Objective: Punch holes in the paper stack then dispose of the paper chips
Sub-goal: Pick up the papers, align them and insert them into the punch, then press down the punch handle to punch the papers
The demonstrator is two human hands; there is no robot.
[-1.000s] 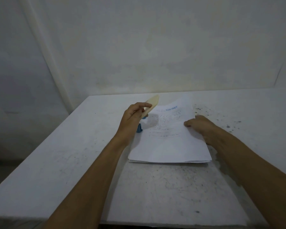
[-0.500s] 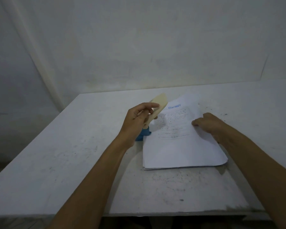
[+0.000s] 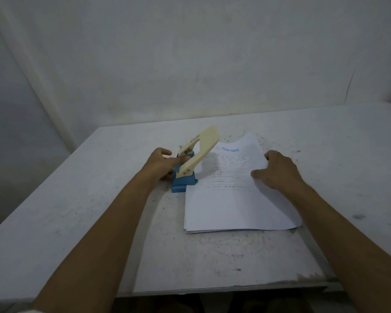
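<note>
A hole punch with a blue base and a raised cream lever stands on the white table. My left hand grips its body from the left side. The white paper stack, printed on its top sheet, lies to the right with its left edge against the punch's mouth. My right hand presses flat on the stack's right side, fingers spread over the edge.
The table's front edge runs close below my forearms. Dark specks dot the tabletop beyond the stack. A plain wall rises right behind the table.
My left hand dropped from the lever's end to the punch's body, so the whole lever now shows. My right hand slid over the stack's right edge.
</note>
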